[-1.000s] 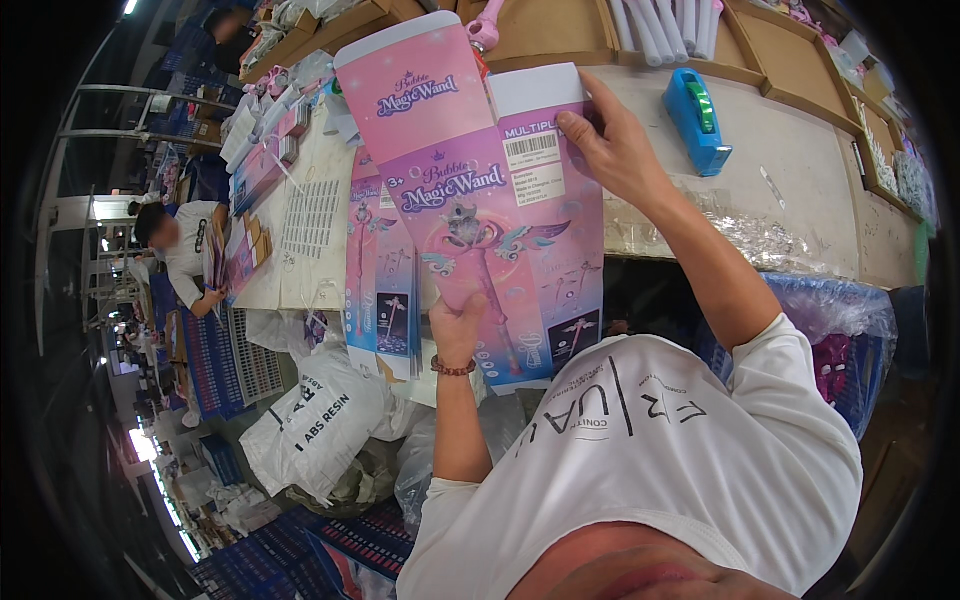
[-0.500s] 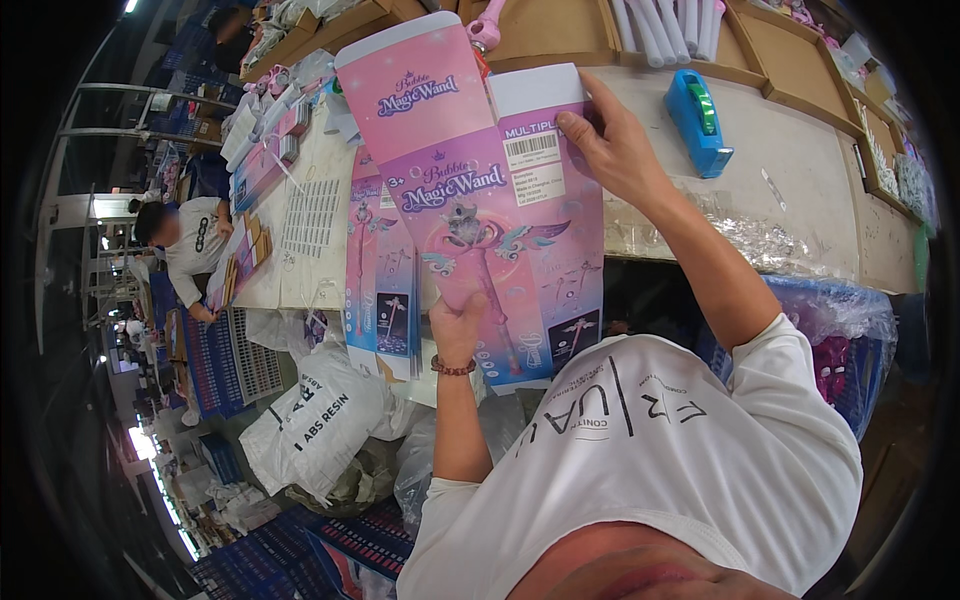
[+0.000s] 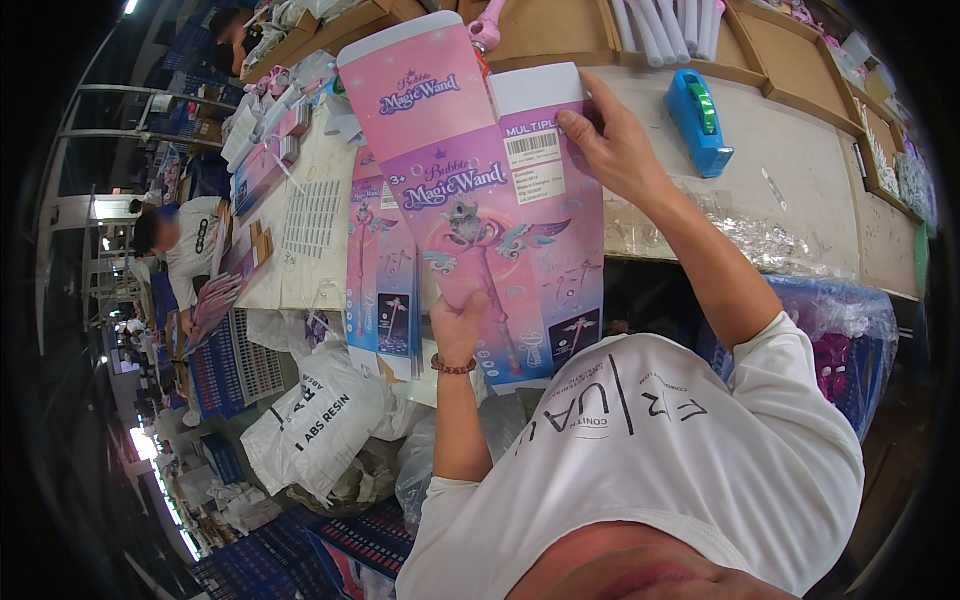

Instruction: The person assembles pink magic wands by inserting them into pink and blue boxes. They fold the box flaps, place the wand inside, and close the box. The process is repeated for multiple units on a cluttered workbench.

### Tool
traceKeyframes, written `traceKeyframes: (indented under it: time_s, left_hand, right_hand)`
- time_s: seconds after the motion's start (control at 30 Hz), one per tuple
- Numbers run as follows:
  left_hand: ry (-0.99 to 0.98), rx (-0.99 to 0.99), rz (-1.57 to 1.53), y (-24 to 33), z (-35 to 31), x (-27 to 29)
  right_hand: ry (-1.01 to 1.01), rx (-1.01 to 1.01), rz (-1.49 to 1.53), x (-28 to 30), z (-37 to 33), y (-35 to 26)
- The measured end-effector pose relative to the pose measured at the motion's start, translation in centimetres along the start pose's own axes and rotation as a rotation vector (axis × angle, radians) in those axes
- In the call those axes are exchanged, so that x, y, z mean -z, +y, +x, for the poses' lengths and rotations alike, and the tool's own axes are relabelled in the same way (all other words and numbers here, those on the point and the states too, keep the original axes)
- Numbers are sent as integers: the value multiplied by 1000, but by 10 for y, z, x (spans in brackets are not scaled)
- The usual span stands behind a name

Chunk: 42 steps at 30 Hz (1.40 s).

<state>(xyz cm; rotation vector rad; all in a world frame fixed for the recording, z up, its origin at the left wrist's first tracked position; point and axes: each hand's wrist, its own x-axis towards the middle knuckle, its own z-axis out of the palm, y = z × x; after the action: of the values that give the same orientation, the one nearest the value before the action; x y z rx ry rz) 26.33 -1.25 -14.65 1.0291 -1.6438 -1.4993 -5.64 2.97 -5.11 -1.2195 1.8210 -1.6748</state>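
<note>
Carton (image 3: 470, 225) in pink, purple and blue is between your two hands, in front of your chest and over the near edge of the table (image 3: 800, 205), its printed face toward you and its top flaps raised. Your left hand (image 3: 460, 325) grips it low on the left side, thumb across the front panel; the fingers are hidden behind it. Your right hand (image 3: 605, 140) pinches the upper right corner, thumb on the front beside the white label (image 3: 536, 152), fingers mostly out of sight behind. A bracelet (image 3: 454, 367) circles your left wrist. Just left of the carton, and partly covered by it, you have a stack (image 3: 375, 265) of similar ones. Farther left lies a sheet (image 3: 312, 218) of small labels. To your right, well apart from your right hand, a blue tape dispenser (image 3: 700, 130) rests on the table; pale tubes (image 3: 668, 28) are beyond it. Below the table's left part sits a white sack (image 3: 315, 425). At far left, a co-worker (image 3: 190, 245) is beside pink printed card (image 3: 218, 298).
</note>
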Motion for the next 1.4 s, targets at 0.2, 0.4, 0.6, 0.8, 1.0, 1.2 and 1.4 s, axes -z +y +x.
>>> traceKeyframes:
  time_s: [0.2, 0.4, 0.6, 0.8, 1.0, 1.2, 1.4]
  left_hand:
    - [-15, -13, 51, 3, 1, 0]
    - [-16, 125, -43, 6, 1, -5]
    - [24, 72, -204, 11, 4, -12]
    - [40, 51, -154, 16, 7, -18]
    - [115, -43, 90, 21, 17, -25]
    - [268, -143, 102, 29, 16, -34]
    - [382, -89, 186, 2, -2, -32]
  right_hand:
    - [3, 10, 69, -2, -1, 5]
    - [-41, -29, 231, -6, -19, 38]
    - [-610, -480, 26, -8, -130, 90]
    - [-887, -555, -105, -5, -184, 131]
    - [-656, -535, 54, 17, -137, 113]
    - [-507, -390, 249, 39, -102, 81]
    - [-457, -332, 349, 20, -105, 79]
